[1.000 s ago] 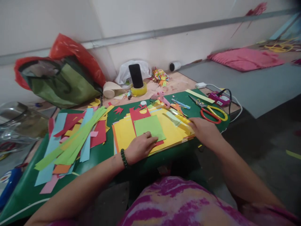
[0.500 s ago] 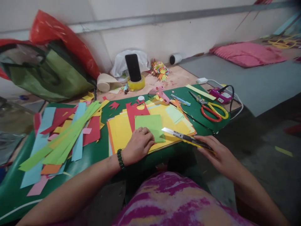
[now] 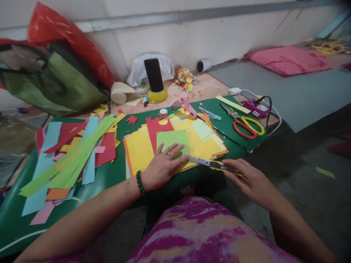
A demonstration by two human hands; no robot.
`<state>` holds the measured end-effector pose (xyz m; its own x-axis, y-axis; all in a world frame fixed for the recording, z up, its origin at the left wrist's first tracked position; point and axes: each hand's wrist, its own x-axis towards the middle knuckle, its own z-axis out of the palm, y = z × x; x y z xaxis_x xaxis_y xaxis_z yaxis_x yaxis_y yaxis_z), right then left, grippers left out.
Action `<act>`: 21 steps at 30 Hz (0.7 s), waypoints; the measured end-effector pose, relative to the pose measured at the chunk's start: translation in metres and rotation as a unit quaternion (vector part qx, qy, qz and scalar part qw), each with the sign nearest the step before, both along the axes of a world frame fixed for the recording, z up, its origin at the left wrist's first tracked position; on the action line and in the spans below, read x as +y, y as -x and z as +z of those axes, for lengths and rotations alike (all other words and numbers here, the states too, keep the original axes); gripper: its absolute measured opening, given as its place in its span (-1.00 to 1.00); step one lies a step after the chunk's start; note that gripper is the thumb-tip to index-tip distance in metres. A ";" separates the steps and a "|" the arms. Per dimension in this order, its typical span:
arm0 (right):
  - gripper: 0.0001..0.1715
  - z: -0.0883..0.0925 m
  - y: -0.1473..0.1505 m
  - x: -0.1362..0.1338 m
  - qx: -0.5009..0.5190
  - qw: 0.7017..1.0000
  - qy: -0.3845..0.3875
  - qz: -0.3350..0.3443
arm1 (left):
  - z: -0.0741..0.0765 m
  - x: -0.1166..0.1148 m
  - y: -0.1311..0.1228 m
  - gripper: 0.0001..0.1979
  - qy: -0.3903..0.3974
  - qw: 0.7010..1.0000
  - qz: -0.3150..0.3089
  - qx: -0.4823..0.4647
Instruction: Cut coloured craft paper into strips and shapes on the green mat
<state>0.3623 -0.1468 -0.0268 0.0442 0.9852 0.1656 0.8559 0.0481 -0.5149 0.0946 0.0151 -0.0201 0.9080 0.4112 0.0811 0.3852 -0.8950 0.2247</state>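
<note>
magenta-patterned fabric (image 3: pixel 197 233) of the person's garment fills the nearest part of the view. beyond it, the left hand (image 3: pixel 161 166) lies flat, palm down and fingers spread, on the near edge of a light green sheet (image 3: pixel 173 140); it grips nothing. a dark bead bracelet (image 3: pixel 139 182) sits on that wrist. the right hand (image 3: pixel 251 179) is closed around the handle of a utility knife (image 3: pixel 216 164). the knife lies nearly level at the near edge of the paper, blade out, with its tip just beside the left fingertips. whether the tip touches the paper cannot be told.

the light green sheet rests on top of a yellow paper stack (image 3: pixel 139 149), partly over a red cutout (image 3: pixel 156 128). the stack lies on a dark green mat (image 3: pixel 115 175). to the left on the mat is a loose pile of coloured strips (image 3: pixel 74 157).

further back, to the right, are red and yellow scissors (image 3: pixel 246 126), a blue pen (image 3: pixel 210 114) and a pink glue gun (image 3: pixel 186 104). behind the mat, a black phone (image 3: pixel 153 75) stands upright in a yellow tape roll (image 3: pixel 157 95), with a paper flower (image 3: pixel 186 78) near it. a green and red bag (image 3: pixel 55 84) leans at the wall on the left.
</note>
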 end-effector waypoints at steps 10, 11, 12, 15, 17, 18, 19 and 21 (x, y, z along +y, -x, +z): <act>-0.62 0.000 0.001 -0.001 0.003 1.000 0.004 0.008 | 0.005 -0.003 0.004 -0.04 0.079 0.989 -0.084 0.088; -0.62 0.001 0.000 -0.002 0.010 1.000 0.006 0.013 | 0.005 -0.003 0.004 -0.04 0.084 0.989 -0.086 0.085; -0.63 0.002 -0.001 -0.002 0.017 1.000 0.007 0.017 | 0.004 -0.003 0.004 -0.04 0.087 0.989 -0.087 0.082; -0.64 0.004 -0.003 -0.004 0.025 0.999 0.001 0.025 | 0.004 -0.002 0.004 -0.03 0.085 0.990 -0.090 0.072; -0.64 0.005 -0.004 -0.005 0.025 0.999 -0.005 0.030 | 0.003 -0.002 0.005 -0.02 0.082 0.990 -0.090 0.072; -0.65 0.006 -0.004 -0.005 0.026 0.999 -0.007 0.034 | 0.003 -0.002 0.005 -0.02 0.082 0.990 -0.089 0.073; -0.65 0.006 -0.004 -0.005 0.027 0.999 -0.009 0.038 | 0.003 -0.002 0.005 -0.02 0.081 0.990 -0.090 0.074; -0.66 0.006 -0.004 -0.006 0.029 0.999 -0.013 0.043 | 0.003 -0.002 0.006 -0.02 0.083 0.989 -0.092 0.075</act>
